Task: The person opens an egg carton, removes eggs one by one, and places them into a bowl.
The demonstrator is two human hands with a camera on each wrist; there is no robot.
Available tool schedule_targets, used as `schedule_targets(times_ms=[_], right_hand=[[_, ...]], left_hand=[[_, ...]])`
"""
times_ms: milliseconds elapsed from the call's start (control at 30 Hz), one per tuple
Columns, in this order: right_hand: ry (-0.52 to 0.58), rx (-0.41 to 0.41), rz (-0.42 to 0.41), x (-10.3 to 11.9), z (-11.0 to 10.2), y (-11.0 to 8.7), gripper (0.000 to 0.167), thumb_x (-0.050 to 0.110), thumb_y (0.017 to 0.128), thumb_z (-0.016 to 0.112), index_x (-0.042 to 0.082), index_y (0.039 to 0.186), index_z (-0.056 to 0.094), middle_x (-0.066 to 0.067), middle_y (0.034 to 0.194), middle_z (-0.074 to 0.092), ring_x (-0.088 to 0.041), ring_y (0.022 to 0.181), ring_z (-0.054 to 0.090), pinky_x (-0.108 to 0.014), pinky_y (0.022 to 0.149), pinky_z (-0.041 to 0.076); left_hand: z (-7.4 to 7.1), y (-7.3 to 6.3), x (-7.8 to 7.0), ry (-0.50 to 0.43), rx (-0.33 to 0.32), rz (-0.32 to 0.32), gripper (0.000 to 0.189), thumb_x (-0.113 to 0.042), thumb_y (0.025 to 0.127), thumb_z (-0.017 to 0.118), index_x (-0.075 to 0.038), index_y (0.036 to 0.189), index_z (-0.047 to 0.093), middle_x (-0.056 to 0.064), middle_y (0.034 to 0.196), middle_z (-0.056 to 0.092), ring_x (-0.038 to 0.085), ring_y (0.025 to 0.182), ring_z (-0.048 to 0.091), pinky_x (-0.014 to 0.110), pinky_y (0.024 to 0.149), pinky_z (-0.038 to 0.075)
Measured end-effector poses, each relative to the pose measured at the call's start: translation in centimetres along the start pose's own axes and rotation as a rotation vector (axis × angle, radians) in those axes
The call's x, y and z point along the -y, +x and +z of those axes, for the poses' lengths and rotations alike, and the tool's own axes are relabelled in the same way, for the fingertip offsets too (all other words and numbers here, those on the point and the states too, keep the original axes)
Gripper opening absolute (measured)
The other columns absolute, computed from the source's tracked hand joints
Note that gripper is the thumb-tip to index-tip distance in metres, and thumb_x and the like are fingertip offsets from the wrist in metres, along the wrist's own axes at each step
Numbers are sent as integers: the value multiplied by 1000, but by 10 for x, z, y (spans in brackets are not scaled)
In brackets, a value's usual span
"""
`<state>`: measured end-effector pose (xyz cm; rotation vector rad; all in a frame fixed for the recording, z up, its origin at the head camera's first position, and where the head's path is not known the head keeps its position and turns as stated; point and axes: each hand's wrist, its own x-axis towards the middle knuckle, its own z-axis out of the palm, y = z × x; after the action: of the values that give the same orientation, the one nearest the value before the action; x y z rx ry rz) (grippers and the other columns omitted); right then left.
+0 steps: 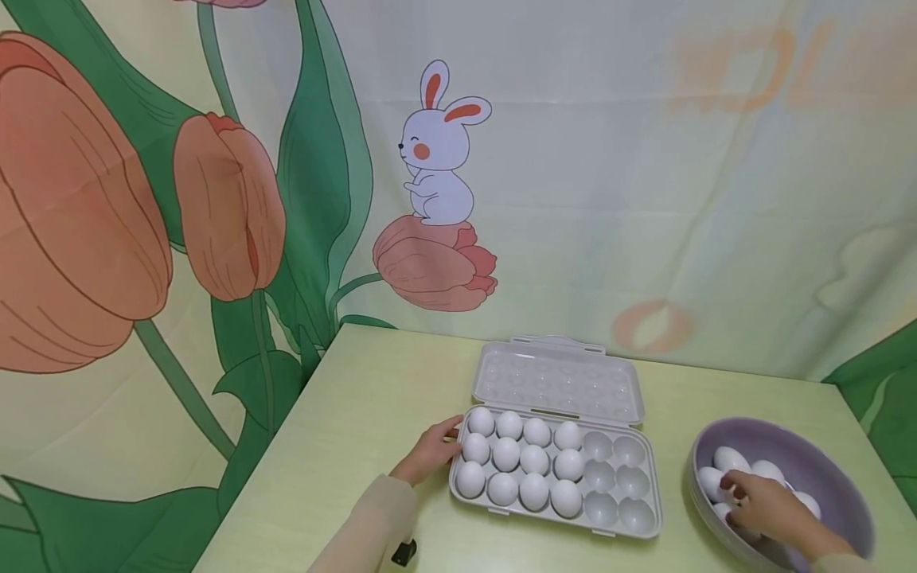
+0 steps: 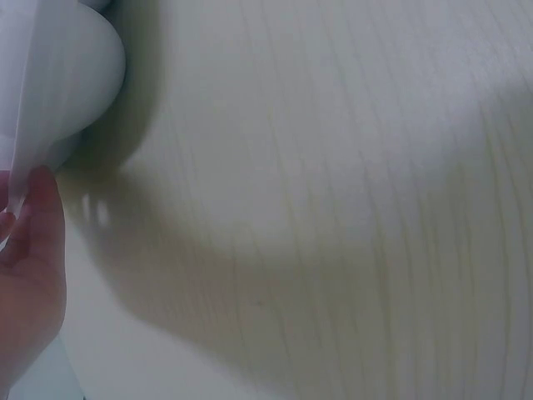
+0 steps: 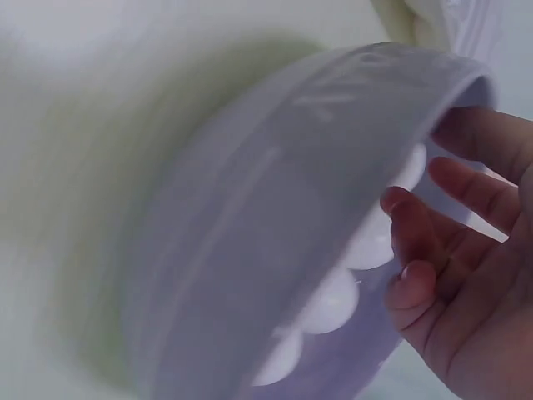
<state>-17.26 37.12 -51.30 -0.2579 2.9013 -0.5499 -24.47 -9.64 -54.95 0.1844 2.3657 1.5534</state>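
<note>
A pale plastic egg box (image 1: 622, 527) lies open on the table, lid (image 1: 559, 382) folded back. White eggs (image 1: 534, 459) fill its left columns; the two right columns show bare cups (image 1: 600, 476). My left hand (image 1: 433, 452) pinches the box's left rim, with thumb and fingers on either side of it in the left wrist view. Over on the right, a purple bowl (image 1: 824, 469) contains several white eggs (image 1: 731, 459). My right hand (image 1: 774, 509) reaches inside, just above them. Its fingers (image 3: 416, 225) are loosely bent, and no egg shows between them in the right wrist view.
The light wood-grain table (image 1: 358, 398) ends at the back against a printed cloth (image 1: 559, 199) with tulips and a rabbit. A small black object (image 1: 404, 552) shows by the left sleeve (image 1: 372, 517). A strip of tabletop separates box and bowl.
</note>
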Motion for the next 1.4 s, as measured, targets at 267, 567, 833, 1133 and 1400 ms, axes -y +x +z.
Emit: schedule_targets(times_ms=[267,567,833,1133,1400], right_hand=[[39,-59,-93,28,-8,13,33,14,69,67,6,100,59,-7,90,63,-19,77,57,-31,61,44],[125,-81,-283,75,7,29,38,15,70,70,1,103,58,-10,92,60,-5,66,48,-21,56,39],[177,16,-399,115,29,43,41,14,71,67,-3,107,56,-14,95,60,-18,72,54,-23,60,43],[160,-6,-420,136,60,53,36,12,67,66,4,101,60,-8,95,62,-15,71,56,-22,60,44],[41,-62,-317,146,88,55,36,21,64,69,13,97,60,6,83,53,-8,73,46,-23,58,39]], left_hand=[[1,5,7,4,-5,-13,56,2,80,47,4,134,32,27,111,51,31,91,55,37,67,50],[2,12,18,3,-11,-15,56,1,79,49,2,134,33,26,110,52,26,88,56,33,64,51],[2,12,18,16,-9,-36,55,-1,81,48,1,134,33,23,111,52,24,89,55,33,66,51],[2,11,17,12,-10,-20,56,-1,80,49,1,134,33,24,110,52,24,88,56,32,64,50],[1,9,16,-2,-14,-7,57,0,79,49,2,134,33,25,110,53,26,88,56,36,65,50]])
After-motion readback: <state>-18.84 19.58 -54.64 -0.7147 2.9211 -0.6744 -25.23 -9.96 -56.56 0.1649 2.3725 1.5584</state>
